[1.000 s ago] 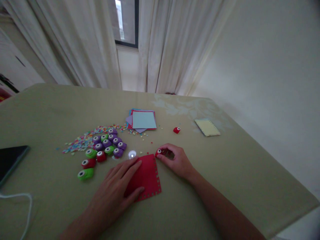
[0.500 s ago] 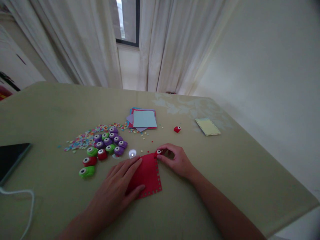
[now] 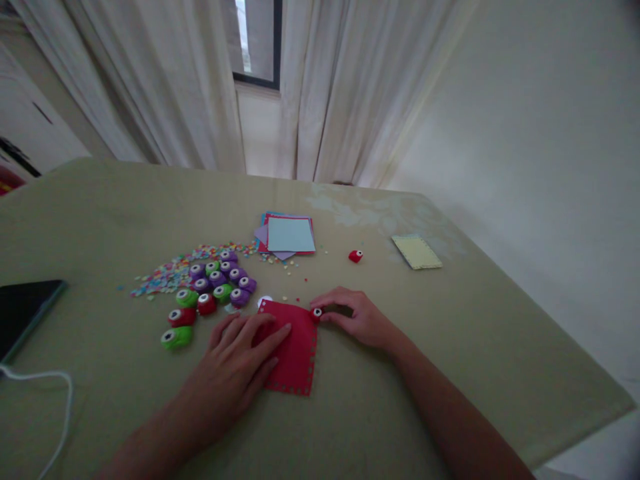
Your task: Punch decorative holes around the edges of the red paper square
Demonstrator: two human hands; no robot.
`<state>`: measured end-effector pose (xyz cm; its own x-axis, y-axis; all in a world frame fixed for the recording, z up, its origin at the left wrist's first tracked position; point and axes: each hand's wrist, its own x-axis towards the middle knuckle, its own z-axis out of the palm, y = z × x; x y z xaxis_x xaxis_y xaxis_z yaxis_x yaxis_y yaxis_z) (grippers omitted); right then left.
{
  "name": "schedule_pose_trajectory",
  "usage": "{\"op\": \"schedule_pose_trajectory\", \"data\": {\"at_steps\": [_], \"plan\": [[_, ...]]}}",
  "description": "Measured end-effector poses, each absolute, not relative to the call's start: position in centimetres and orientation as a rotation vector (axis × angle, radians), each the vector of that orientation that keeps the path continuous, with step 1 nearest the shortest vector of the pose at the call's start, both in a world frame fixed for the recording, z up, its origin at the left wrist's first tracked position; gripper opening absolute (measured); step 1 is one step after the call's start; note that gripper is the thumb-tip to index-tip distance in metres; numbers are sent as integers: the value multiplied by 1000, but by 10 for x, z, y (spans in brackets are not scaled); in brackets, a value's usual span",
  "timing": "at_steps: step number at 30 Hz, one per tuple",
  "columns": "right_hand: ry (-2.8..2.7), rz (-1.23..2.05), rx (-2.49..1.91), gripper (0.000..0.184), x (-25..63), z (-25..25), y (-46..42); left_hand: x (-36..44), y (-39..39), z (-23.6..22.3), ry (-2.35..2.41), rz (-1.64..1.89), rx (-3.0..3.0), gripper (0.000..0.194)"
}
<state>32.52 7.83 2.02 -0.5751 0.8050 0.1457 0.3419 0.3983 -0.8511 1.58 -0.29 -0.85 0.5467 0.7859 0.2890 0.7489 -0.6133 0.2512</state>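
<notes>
My left hand lies with fingers spread on a square of red paper, touching its left part. Small punched holes run along the paper's right and lower edges, and a few show at the upper left corner. Between the thumb and fingers of my right hand is a small red craft hole punch, placed at the paper's upper right corner. Part of the punch is hidden by the fingers. Left of the paper sit several purple punches, with green punches and red punches among them.
Colourful paper confetti is scattered behind the punches. A stack of coloured paper squares lies farther back, with another red punch and a pale yellow paper pad to the right. A dark tablet and white cable are at left.
The red paper has turned slightly clockwise, uncovering its upper left corner over the white round piece. My left fingers have shifted on it. The red punch has come down slightly at the upper right corner.
</notes>
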Motion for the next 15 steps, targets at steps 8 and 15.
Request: {"op": "schedule_pose_trajectory", "data": {"at_steps": [8, 15], "plan": [[-2093, 1217, -992, 20, 331, 25, 78, 5, 7, -14, 1354, 547, 2777, 65], [-2085, 1237, -966, 22, 329, 25, 78, 6, 6, -5, 1237, 552, 2706, 43]]}}
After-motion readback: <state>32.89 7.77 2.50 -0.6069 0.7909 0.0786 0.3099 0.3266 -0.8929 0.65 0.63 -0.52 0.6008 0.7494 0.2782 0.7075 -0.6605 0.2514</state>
